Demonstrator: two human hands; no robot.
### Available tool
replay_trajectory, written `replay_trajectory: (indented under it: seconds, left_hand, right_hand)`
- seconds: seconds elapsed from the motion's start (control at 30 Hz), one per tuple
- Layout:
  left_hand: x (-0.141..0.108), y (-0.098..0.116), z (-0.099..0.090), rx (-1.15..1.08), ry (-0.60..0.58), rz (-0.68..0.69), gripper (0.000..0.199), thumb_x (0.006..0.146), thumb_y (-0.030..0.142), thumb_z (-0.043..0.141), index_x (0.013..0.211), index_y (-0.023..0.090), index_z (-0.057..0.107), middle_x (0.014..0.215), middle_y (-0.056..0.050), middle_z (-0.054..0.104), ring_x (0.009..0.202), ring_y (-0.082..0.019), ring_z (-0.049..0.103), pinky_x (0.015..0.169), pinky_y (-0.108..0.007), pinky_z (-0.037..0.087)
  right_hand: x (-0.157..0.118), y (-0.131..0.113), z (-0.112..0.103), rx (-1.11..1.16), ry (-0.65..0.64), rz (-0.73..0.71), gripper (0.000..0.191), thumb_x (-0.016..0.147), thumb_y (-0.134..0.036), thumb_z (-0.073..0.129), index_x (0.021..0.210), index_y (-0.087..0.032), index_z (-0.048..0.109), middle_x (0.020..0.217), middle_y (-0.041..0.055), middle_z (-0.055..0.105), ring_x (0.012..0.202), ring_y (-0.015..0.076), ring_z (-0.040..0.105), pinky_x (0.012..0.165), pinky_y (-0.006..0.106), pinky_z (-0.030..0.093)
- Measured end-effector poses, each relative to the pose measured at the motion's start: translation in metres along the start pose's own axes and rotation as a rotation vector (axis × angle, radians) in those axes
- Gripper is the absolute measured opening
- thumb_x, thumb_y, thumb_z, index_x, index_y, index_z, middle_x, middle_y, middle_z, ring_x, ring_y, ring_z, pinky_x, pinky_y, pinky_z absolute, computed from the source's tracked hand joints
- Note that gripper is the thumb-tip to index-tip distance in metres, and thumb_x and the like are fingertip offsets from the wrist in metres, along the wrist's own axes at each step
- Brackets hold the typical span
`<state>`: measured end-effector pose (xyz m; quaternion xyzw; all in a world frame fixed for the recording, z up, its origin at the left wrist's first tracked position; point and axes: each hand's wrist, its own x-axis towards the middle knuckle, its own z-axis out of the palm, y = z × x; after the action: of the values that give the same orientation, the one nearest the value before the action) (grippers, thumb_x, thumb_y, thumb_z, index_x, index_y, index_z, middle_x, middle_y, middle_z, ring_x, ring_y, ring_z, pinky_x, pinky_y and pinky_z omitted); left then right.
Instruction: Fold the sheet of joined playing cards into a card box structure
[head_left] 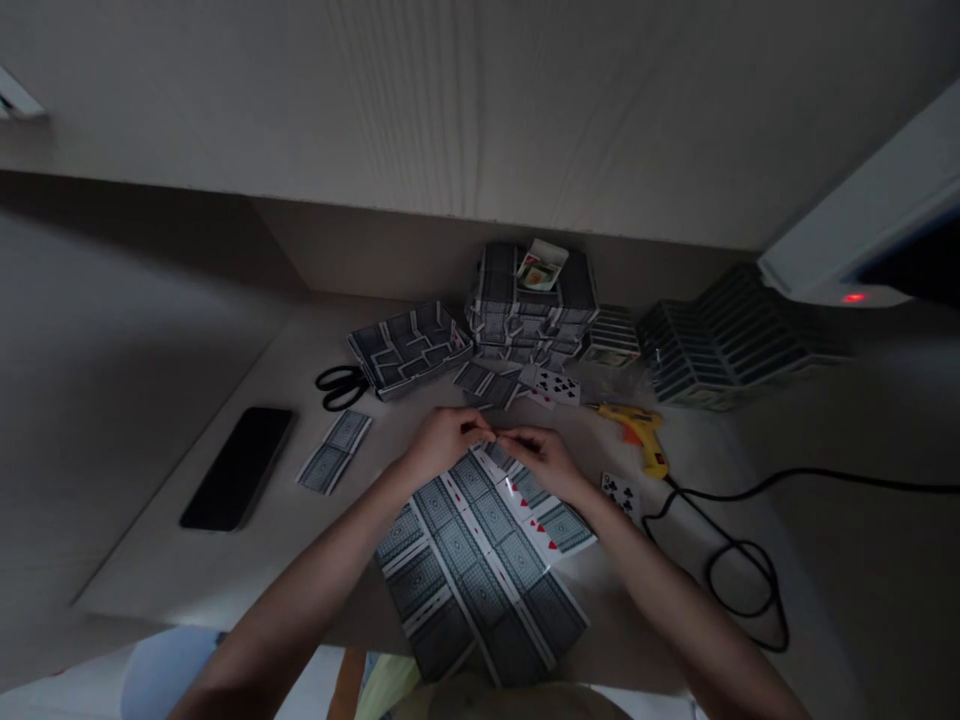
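A sheet of joined playing cards (472, 550), mostly backs up with some red hearts showing, lies at the front of the table. At its far corner my left hand (446, 440) has its fingers closed on the edge of the card sheet. Close beside it, almost touching, my right hand (544, 458) pinches the same corner, its fingers pressed together. Just beyond both hands are loose cards (491, 384), some face down, and a face-up card of clubs (559, 386). What lies between the fingertips is small and partly hidden.
A card tray (411, 350), black scissors (341, 387), two cards (334, 452) and a phone (238, 468) are at left. Card-covered boxes (534, 300) stand behind. At right are stacked card packs (727, 340), a yellow glue gun (637, 433) and its black cable (765, 580).
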<state>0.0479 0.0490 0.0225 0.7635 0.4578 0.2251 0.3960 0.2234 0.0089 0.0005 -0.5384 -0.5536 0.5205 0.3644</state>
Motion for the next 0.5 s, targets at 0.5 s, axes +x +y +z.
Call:
replay_trajectory:
  seconds: [0.5]
  left_hand:
    - [-0.017,-0.007,-0.010,0.177,-0.085,-0.015,0.030,0.075,0.012,0.045,0.096,0.019,0.064,0.098,-0.002,0.067,0.092,-0.017,0.060,0.080,-0.025,0.044]
  right_hand:
    - [-0.020,-0.016,-0.002,-0.406,-0.180,-0.206,0.050,0.073,-0.007,0.041,0.120,-0.022,0.050,0.112,0.0017,0.061,0.103,0.0168,0.056,0.092,0.032,0.041]
